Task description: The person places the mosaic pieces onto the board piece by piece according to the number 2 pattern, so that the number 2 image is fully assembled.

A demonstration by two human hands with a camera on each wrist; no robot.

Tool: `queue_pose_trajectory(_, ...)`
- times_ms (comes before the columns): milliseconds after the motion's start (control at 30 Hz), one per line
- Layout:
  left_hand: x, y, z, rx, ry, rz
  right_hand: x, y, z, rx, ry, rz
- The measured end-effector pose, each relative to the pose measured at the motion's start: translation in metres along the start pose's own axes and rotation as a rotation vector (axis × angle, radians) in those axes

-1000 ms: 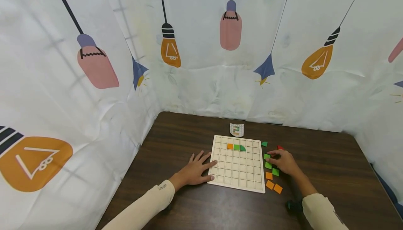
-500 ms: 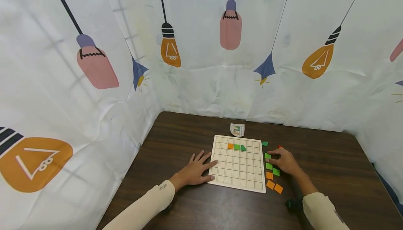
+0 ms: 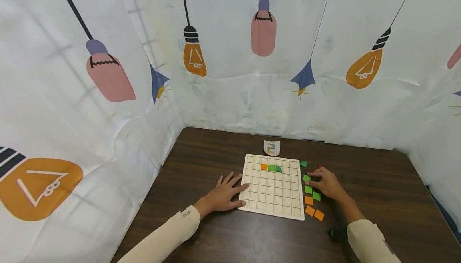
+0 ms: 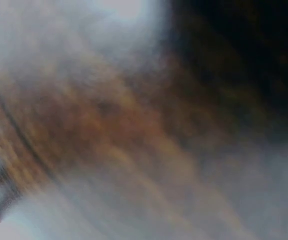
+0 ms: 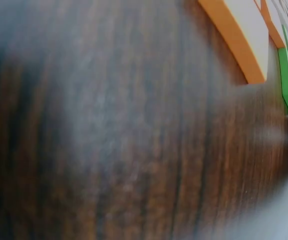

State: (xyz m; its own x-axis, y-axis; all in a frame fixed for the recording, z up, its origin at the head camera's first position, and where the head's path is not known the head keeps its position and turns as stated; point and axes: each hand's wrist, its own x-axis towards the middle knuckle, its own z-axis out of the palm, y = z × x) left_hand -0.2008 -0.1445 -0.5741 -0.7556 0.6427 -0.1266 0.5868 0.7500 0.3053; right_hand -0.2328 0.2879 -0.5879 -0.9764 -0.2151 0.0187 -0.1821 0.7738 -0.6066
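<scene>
My left hand (image 3: 223,195) lies with fingers spread over the left edge of a pale wooden grid board (image 3: 273,201). In the board's upper cells sit an orange square tile (image 3: 264,167), a green square tile (image 3: 271,167) and a dark green quarter-round tile (image 3: 279,169). Off the board's right side, my right hand (image 3: 328,183) pinches a light green square tile (image 3: 306,177) between thumb and forefinger, low at the table. Two more green square tiles (image 3: 316,196) lie just below that hand. The left wrist view is mostly blurred table; the right wrist view barely catches the fingers.
Several orange square tiles (image 3: 309,211) lie along the board's lower right. A dark green quarter-round tile (image 3: 303,163) is by its upper right corner. A red piece (image 3: 319,167) is partly hidden behind the right hand. A small printed pattern card (image 3: 271,148) stands behind the board.
</scene>
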Motion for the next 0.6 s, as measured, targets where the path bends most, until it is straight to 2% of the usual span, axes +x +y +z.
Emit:
queue_pose_trajectory(300,-0.0003,-0.0007,0.0011,0.005,0.005,0.009,-0.0009,0.0001,-0.0002,0.014,-0.017,-0.006)
queue_pose_trajectory(467,0.0001,-0.0006,0.0010,0.005,0.000,0.003,-0.0013,-0.0019,0.0009,0.000,-0.001,-0.028)
queue_pose_trajectory(600,0.0005,-0.0003,0.0007,0.010,-0.003,0.002,-0.0030,-0.0023,0.0025,0.017,0.006,-0.012)
